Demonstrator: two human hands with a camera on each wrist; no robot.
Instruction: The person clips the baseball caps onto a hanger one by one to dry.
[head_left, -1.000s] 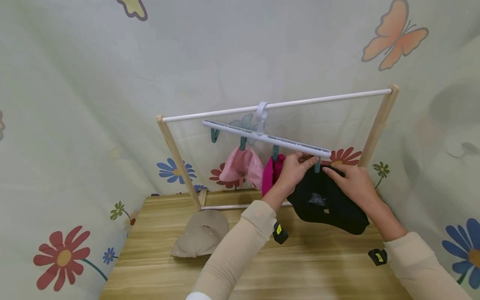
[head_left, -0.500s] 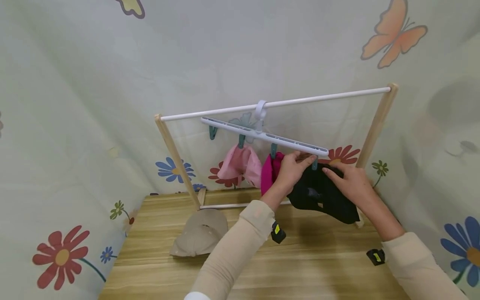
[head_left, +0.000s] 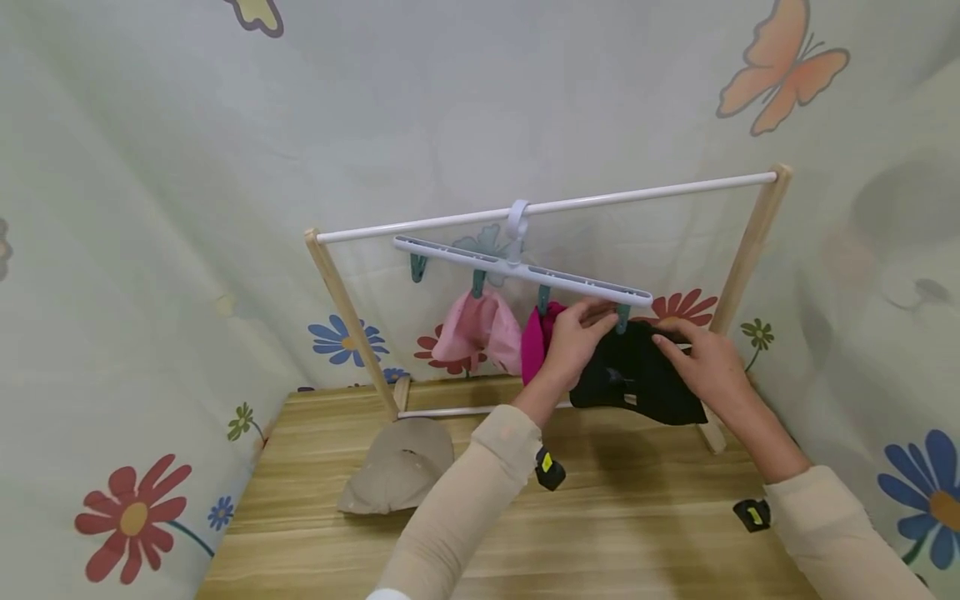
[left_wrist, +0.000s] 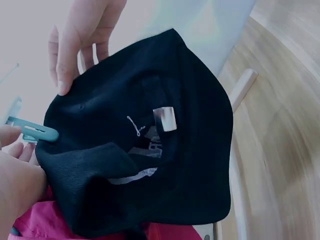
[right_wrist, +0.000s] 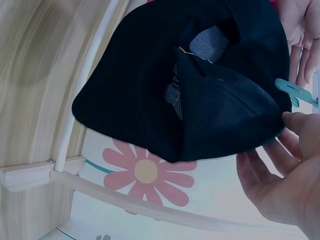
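The rack (head_left: 752,242) stands on the bench (head_left: 600,533). The hanger (head_left: 513,268) hangs from its top bar (head_left: 645,194). Below, from left, come the left-end peg (head_left: 417,267), two hats (head_left: 465,329) and the right-end cap (head_left: 637,371), between the left hand (head_left: 573,337) and the right hand (head_left: 708,358). The loose cap (head_left: 405,467) lies in front, left.

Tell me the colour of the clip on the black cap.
The clip is teal; it shows best in the left wrist view.
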